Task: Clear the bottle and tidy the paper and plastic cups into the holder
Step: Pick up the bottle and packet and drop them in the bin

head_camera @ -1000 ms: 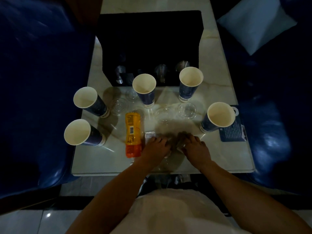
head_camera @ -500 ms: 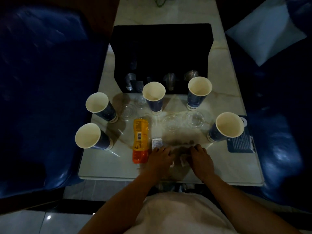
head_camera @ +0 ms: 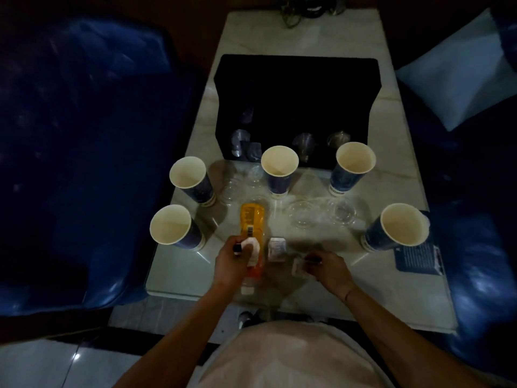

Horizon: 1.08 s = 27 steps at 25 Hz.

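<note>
In the head view, the left hand (head_camera: 233,261) was pinched on a small white packet (head_camera: 251,249) above the orange bottle (head_camera: 252,233), which lay on the worktop (head_camera: 391,175). The right hand (head_camera: 330,268) was closed on a clear wrapper (head_camera: 299,266). Five paper cups (head_camera: 279,163) stood before the black holder (head_camera: 296,88).
</note>
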### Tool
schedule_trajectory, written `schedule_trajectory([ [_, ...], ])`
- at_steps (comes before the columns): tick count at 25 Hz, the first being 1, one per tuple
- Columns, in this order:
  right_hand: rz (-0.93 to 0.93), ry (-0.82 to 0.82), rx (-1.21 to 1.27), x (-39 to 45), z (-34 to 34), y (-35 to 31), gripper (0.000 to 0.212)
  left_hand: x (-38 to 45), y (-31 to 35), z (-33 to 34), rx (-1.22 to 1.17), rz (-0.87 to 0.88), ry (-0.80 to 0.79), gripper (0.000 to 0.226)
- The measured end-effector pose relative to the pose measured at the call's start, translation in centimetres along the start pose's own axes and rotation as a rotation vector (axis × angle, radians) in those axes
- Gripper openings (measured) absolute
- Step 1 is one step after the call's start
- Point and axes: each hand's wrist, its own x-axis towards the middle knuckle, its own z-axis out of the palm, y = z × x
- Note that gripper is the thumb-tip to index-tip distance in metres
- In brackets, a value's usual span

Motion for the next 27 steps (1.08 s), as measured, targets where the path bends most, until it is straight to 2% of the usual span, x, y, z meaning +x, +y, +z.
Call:
schedule_trajectory([
  [4,-0.068,-0.030,0.016,1.5,1.8,-2.9,0.021,1.8,0.2,-1.0,0.086,-0.029,0.009,0.008],
  [10,-0.012,-0.037,0.036,3.7,3.9,-4.7,0.025,2.8,-0.3,-0.8,0.190,-0.105,-0.006,0.024],
  [15,-0.041,-0.036,-0.126,3.6,4.7,-4.4,0.043,3.1,-0.7,-0.7,0.172,-0.120,0.007,0.043],
  [20,-0.044,-0.029,-0.403,3.8,4.9,-4.4,0.042,3.7,-1.0,-0.1,0.123,-0.246,-0.166,0.053],
  [24,0.002,-0.016,-0.322,3.5,5.1,-4.4,0.032,3.3,-1.1,0.4,0.077,-0.261,-0.198,0.048],
  [27,0.081,-0.013,-0.130,2.7,5.2,-3.9,0.030,3.4,-1.0,0.4,0.033,-0.278,-0.223,0.028],
])
